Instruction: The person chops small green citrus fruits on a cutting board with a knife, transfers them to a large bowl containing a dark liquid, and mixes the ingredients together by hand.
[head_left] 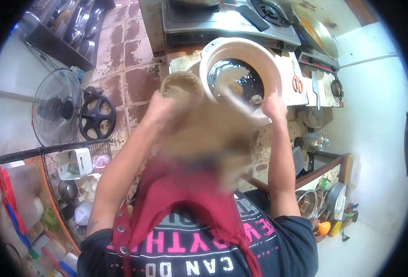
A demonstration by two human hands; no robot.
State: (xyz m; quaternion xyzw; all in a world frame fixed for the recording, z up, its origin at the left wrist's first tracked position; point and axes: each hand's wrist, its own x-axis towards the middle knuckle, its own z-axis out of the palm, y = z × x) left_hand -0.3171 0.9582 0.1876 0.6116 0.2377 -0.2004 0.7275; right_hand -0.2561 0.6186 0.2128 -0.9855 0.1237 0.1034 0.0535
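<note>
My left hand (160, 108) is closed on the edge of a small round tan bowl (183, 87), held just left of a big basin. My right hand (274, 109) grips the near right rim of this cream plastic basin (274, 69), its fingers partly hidden by the wall. Dark shiny liquid (250, 74) lies in the basin, with a light brown patch floating or settled in it. A blurred brown shape (208, 138) close to the camera hides the space between my forearms; I cannot make out what it is.
Beyond the basin stands a gas stove (234, 21), with a large pan (314, 32) on its right. Orange-handled scissors (297, 84) and a knife (315, 90) lie on the right of the counter. A fan (56, 108) stands at left, above a rack of containers.
</note>
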